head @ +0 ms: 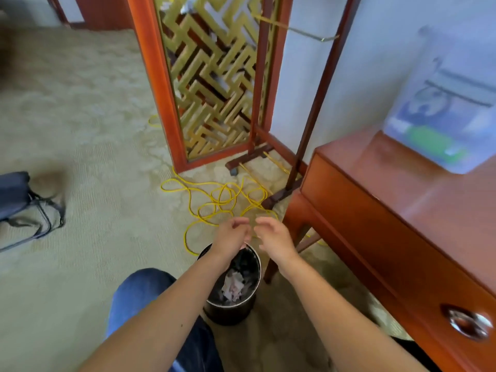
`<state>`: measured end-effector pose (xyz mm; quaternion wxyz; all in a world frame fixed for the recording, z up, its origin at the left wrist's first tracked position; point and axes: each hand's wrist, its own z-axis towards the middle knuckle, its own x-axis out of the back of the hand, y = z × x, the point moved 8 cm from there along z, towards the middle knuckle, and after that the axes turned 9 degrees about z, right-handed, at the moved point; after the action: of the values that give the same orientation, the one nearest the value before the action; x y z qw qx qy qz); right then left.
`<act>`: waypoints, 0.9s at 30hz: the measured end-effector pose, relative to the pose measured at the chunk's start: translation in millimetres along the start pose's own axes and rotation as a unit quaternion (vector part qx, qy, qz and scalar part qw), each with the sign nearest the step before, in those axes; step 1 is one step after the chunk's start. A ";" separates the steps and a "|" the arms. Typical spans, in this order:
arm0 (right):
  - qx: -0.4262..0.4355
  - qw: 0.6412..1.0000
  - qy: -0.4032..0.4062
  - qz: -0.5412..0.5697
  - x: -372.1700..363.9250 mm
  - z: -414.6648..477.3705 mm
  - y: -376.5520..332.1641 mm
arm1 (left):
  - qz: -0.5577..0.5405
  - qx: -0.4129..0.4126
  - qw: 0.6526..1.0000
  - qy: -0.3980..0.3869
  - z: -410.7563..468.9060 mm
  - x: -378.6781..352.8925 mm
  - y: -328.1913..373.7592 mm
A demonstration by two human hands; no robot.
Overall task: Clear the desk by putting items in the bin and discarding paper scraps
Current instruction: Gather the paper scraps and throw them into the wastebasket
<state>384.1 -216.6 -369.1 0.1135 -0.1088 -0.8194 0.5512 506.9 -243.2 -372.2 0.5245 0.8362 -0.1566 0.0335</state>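
A small round black waste bin (248,308) stands on the carpet beside the desk, with crumpled paper scraps (234,285) lying inside it. Both my hands hover over the bin's far rim, close together. My left hand (234,234) has loosely curled fingers and holds nothing that I can see. My right hand (272,237) is likewise relaxed and holds nothing. The wooden desk (402,210) fills the right side. On its top at the far right stands a clear plastic storage bin (445,103) with blurred items inside, one of them green.
A tangle of yellow cable (222,200) lies on the carpet beyond the waste bin. A wooden screen with gold lattice (212,84) stands behind it. A dark bag (18,205) sits on the floor at left. My knee in blue jeans (139,294) is left of the bin.
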 end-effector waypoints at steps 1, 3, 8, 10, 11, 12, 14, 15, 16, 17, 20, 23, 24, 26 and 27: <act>0.022 1.000 0.007 0.010 4.7 -8.4 -14.5 | -0.006 -0.019 1.000 0.008 -7.3 0.7 13.3; 0.065 0.997 0.021 0.033 16.9 -27.0 -43.7 | -0.017 -0.058 0.998 0.012 -23.0 0.2 40.0; 0.185 0.980 0.054 0.053 55.2 -82.2 -113.1 | -0.029 -0.156 0.987 -0.006 -73.0 -12.9 107.1; 0.220 0.971 0.067 0.068 73.9 -102.7 -135.2 | -0.039 -0.185 0.982 -0.023 -94.3 -24.7 131.4; 0.230 0.968 0.069 0.075 83.2 -111.8 -144.6 | -0.039 -0.199 0.979 -0.032 -104.0 -31.9 142.8; 0.238 0.965 0.070 0.083 92.4 -119.1 -152.7 | -0.036 -0.212 0.976 -0.041 -112.6 -39.9 153.4; 0.258 0.959 0.081 0.090 113.8 -131.4 -166.1 | -0.026 -0.233 0.970 -0.062 -127.3 -58.2 172.4; 0.267 0.955 0.091 0.090 126.6 -136.3 -171.4 | -0.022 -0.240 0.968 -0.072 -133.0 -67.7 180.7; 0.274 0.952 0.104 0.090 140.4 -140.7 -175.8 | -0.020 -0.246 0.966 -0.080 -137.6 -77.6 188.5; 0.278 0.949 0.116 0.093 155.1 -145.0 -179.4 | -0.016 -0.252 0.964 -0.086 -141.9 -87.6 196.6; 0.286 0.940 0.154 0.100 203.0 -156.5 -186.1 | 0.001 -0.272 0.956 -0.111 -154.4 -122.3 219.1; 0.296 0.931 0.191 0.095 251.2 -165.5 -192.2 | 0.012 -0.284 0.947 -0.153 -170.7 -165.3 238.6; 0.298 0.929 0.200 0.090 266.2 -167.7 -194.4 | 0.016 -0.288 0.943 -0.168 -175.6 -181.0 244.2; 0.300 0.926 0.218 0.075 296.0 -170.2 -198.3 | 0.027 -0.298 0.935 -0.191 -183.3 -212.0 255.0; 0.299 0.925 0.226 0.067 310.1 -171.4 -200.4 | 0.033 -0.303 0.932 -0.198 -186.1 -226.4 260.5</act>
<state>131.2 -45.8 -99.8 0.2861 -0.2461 -0.5600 0.7375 234.9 -131.0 -113.0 0.7098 0.6217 -0.2876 -0.1641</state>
